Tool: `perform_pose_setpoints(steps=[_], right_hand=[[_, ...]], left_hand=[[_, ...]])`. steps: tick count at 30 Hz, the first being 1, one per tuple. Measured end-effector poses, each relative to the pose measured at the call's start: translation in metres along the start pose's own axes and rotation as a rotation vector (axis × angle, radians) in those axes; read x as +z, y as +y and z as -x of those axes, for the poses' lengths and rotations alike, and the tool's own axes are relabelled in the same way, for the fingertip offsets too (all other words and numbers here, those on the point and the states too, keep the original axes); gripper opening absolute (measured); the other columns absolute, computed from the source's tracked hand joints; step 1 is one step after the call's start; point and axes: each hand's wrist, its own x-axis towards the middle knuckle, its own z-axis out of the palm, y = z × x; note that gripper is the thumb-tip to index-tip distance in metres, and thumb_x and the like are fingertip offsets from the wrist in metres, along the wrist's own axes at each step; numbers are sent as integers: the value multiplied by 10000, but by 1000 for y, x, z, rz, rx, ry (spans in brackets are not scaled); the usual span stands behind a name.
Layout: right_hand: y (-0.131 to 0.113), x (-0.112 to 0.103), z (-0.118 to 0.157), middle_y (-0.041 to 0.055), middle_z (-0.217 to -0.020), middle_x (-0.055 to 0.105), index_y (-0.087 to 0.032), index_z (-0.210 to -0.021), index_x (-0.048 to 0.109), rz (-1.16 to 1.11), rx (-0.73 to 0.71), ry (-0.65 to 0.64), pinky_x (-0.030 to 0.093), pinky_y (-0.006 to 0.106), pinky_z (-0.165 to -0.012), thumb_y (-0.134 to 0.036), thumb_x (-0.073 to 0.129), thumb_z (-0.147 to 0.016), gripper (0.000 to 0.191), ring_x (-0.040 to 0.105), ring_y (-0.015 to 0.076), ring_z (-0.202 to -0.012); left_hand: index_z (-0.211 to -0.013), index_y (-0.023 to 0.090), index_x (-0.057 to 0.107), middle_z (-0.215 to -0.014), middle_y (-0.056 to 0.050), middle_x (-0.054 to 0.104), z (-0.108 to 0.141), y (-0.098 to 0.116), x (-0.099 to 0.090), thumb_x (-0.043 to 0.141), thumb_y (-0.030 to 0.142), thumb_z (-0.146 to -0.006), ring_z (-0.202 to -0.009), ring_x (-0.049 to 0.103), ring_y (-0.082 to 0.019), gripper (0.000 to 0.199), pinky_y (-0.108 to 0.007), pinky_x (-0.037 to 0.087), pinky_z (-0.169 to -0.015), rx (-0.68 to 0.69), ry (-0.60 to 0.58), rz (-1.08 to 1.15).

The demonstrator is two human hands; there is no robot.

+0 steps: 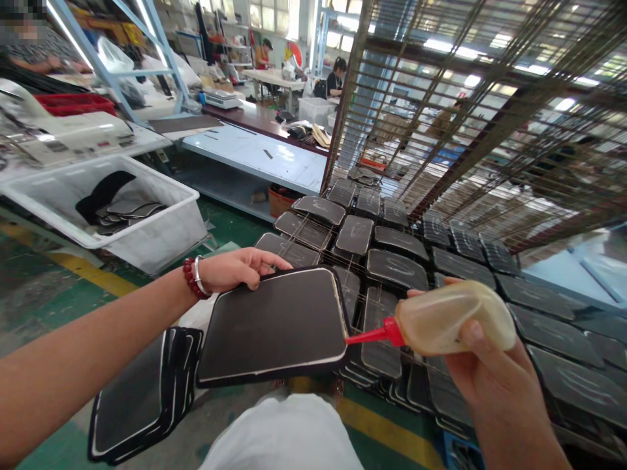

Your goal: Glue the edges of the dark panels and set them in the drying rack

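Observation:
My left hand (238,269) grips the upper edge of a flat black panel (277,326) with rounded corners, thumb on its face and fingers behind. A pale line runs along the panel's border. In my right hand (494,365) lies a squeeze bottle (455,320) of yellowish fluid, tipped on its side. Its red nozzle (367,335) points left, and the tip meets the panel's right edge. A stack of similar black panels (130,398) with pale borders sits at the lower left.
Wire racks bear rows of black panels (396,266) on the right, below raised wire grids (470,117). A white bin (161,238) holding black pieces stands left, near a sewing machine (73,134). Behind are a light-blue table (255,153) and several people at work.

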Motion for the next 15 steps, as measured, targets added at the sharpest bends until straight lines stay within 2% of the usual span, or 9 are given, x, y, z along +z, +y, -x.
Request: perform_pose_setpoints(steps=[4, 7, 10, 15], right_hand=[[14, -3, -4, 134, -1010, 703, -207, -1180, 627, -84, -25, 62, 580, 504, -813, -426, 776, -747, 508, 681, 329, -933], [30, -4, -12, 85, -1040, 692, -200, -1092, 670, -145, -67, 176, 601, 375, -778, -398, 795, -744, 419, 674, 262, -942], [43, -2, -20, 41, -977, 682, -186, -1021, 688, -192, -101, 303, 601, 266, -688, -366, 822, -720, 375, 667, 185, -842], [54, 5, -25, 47, -958, 662, -161, -1019, 665, -208, -115, 343, 607, 279, -629, -343, 828, -719, 387, 652, 189, -832]], left_hand=[[-1142, 176, 702, -1038, -127, 757, 3, -10, -4, 590, -19, -544, -822, 728, -243, 639, -293, 573, -689, 29, 34, 90], [-1184, 177, 669, -1094, -140, 741, 3, -18, -6, 599, -26, -555, -913, 718, -263, 665, -340, 578, -759, 64, 53, 154], [-1219, 176, 636, -1136, -150, 726, 2, -26, -6, 621, -35, -563, -951, 712, -273, 689, -356, 579, -782, 79, 60, 204], [-1215, 176, 623, -1140, -148, 723, 0, -34, -2, 657, -39, -575, -962, 712, -270, 676, -358, 574, -811, 105, 79, 274]])
